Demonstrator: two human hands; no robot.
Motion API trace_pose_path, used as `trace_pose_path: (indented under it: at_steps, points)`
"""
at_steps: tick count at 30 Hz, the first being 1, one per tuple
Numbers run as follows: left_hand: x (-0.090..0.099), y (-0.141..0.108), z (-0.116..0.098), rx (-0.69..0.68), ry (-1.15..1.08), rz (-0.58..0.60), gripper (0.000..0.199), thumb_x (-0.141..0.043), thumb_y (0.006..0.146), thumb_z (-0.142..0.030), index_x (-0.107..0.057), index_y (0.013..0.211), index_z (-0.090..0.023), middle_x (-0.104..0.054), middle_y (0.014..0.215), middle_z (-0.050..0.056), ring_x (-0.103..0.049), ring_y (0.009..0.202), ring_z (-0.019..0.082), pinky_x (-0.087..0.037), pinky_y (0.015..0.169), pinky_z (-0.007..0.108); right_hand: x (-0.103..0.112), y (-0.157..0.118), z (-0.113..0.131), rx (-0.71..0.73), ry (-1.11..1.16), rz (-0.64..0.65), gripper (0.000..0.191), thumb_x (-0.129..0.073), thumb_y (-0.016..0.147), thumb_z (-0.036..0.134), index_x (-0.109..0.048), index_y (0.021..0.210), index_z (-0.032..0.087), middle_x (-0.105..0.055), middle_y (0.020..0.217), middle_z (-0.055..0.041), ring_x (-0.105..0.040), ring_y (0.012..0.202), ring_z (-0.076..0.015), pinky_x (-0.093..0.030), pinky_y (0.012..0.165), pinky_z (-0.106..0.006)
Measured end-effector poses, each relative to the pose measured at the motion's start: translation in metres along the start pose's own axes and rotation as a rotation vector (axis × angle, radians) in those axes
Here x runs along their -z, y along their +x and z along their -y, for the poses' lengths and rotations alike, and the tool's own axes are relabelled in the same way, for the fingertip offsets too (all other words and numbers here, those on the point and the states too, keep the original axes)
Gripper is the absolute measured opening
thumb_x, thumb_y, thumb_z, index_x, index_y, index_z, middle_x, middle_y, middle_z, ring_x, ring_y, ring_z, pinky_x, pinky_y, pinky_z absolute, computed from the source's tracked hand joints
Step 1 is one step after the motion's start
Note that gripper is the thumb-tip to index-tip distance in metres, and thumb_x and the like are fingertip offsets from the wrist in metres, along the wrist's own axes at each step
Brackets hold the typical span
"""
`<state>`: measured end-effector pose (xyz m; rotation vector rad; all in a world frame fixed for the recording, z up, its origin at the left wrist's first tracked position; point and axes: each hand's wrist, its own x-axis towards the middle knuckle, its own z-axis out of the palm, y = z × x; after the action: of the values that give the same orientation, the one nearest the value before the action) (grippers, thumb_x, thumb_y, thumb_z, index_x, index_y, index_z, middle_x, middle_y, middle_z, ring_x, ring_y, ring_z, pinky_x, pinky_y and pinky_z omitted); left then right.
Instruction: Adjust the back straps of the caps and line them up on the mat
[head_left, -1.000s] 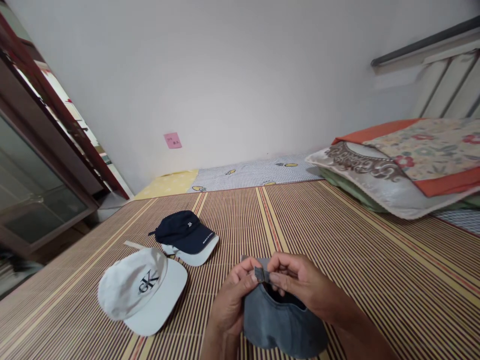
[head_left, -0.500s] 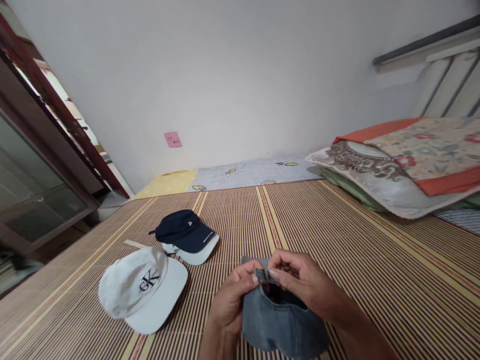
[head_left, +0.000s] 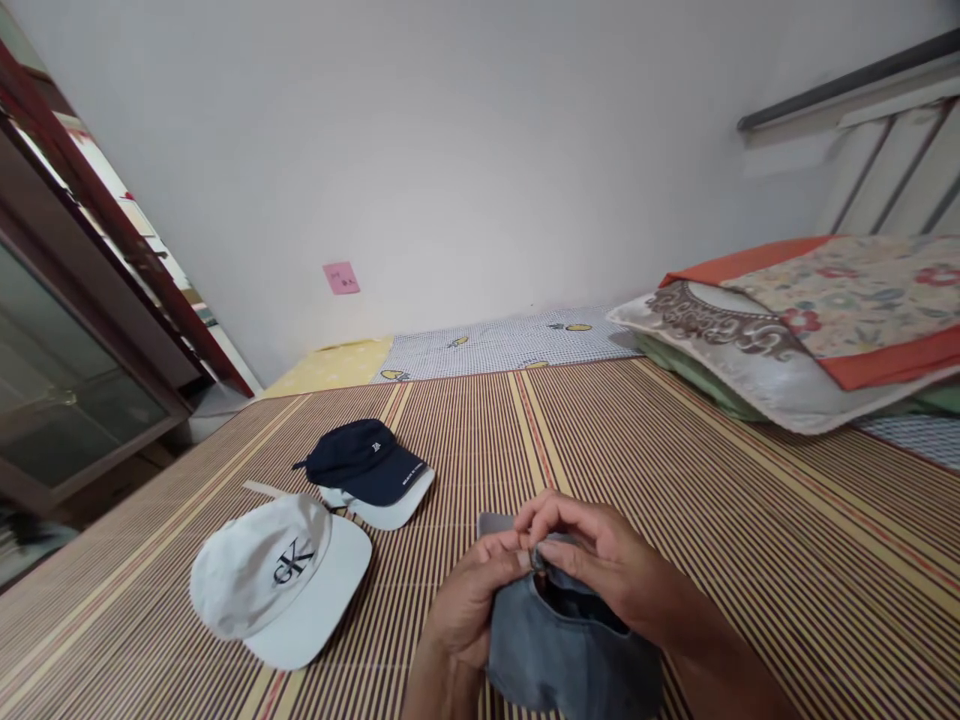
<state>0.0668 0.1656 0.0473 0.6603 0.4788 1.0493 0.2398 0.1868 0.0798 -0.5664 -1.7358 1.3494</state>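
A grey-blue cap is at the bottom centre, its back opening facing up. My left hand pinches the back strap from the left, fingers closed. From the right, my right hand pinches the same strap beside the buckle, its fingertips nearly touching those of my left hand and partly hiding the strap. To the left lies a white cap with dark letters on its front. Behind it sits a navy cap, with a white brim showing beneath its own.
A striped bamboo mat covers the bed. Stacked pillows with a floral, orange-edged cover lie at the right. A pink note is stuck on the wall. A glass-fronted cabinet stands at the left.
My hands have come closer together at the strap, and my right fingers now reach over the buckle. The view has shifted slightly.
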Motion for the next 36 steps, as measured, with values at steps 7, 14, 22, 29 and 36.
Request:
trace_pose_path:
  at_steps: [7, 14, 22, 29, 36]
  points:
    - [-0.007, -0.002, 0.002, 0.044, 0.085, 0.018, 0.023, -0.091, 0.071, -0.029, -0.075, 0.072, -0.013, -0.069, 0.068, 0.004, -0.063, 0.064, 0.013, -0.047, 0.068, 0.022, 0.0, -0.002, -0.003, -0.03, 0.196, -0.009, 0.013, -0.063, 0.099, 0.033, -0.065, 0.093, 0.022, -0.067, 0.101, -0.0027, -0.064, 0.095, -0.0172, -0.048, 0.086, -0.03]
    - [-0.005, -0.003, 0.001, 0.022, 0.085, 0.048, 0.023, -0.09, 0.074, -0.027, -0.077, 0.089, -0.015, -0.067, 0.07, 0.001, -0.061, 0.065, 0.009, -0.047, 0.069, 0.018, 0.001, -0.002, -0.002, -0.097, 0.274, -0.048, 0.018, -0.069, 0.097, 0.038, -0.065, 0.093, 0.021, -0.068, 0.084, 0.0, -0.062, 0.078, -0.0131, -0.047, 0.073, -0.025]
    - [0.0, -0.003, 0.001, 0.008, 0.141, -0.049, 0.029, -0.093, 0.072, -0.032, -0.073, 0.08, -0.012, -0.065, 0.071, 0.002, -0.056, 0.06, 0.008, -0.042, 0.064, 0.019, 0.005, -0.005, 0.0, -0.102, 0.114, -0.078, 0.024, -0.069, 0.095, 0.044, -0.068, 0.092, 0.02, -0.063, 0.085, -0.0004, -0.057, 0.08, -0.0154, -0.043, 0.073, -0.028]
    - [-0.005, -0.006, 0.002, -0.016, 0.213, -0.048, 0.033, -0.09, 0.076, -0.037, -0.067, 0.082, -0.014, -0.064, 0.074, 0.0, -0.054, 0.062, 0.007, -0.04, 0.063, 0.018, 0.009, -0.01, 0.008, -0.079, 0.054, -0.061, 0.021, -0.063, 0.099, 0.042, -0.067, 0.092, 0.022, -0.063, 0.09, -0.0009, -0.058, 0.085, -0.0174, -0.044, 0.077, -0.031]
    - [-0.009, -0.005, 0.0, -0.092, 0.335, -0.119, 0.033, -0.082, 0.084, -0.045, -0.065, 0.082, -0.016, -0.068, 0.062, 0.001, -0.062, 0.059, 0.012, -0.044, 0.062, 0.021, 0.001, -0.006, 0.011, -0.087, -0.187, -0.109, 0.013, -0.06, 0.094, 0.029, -0.07, 0.088, 0.023, -0.066, 0.076, 0.0, -0.061, 0.074, -0.0178, -0.047, 0.073, -0.032]
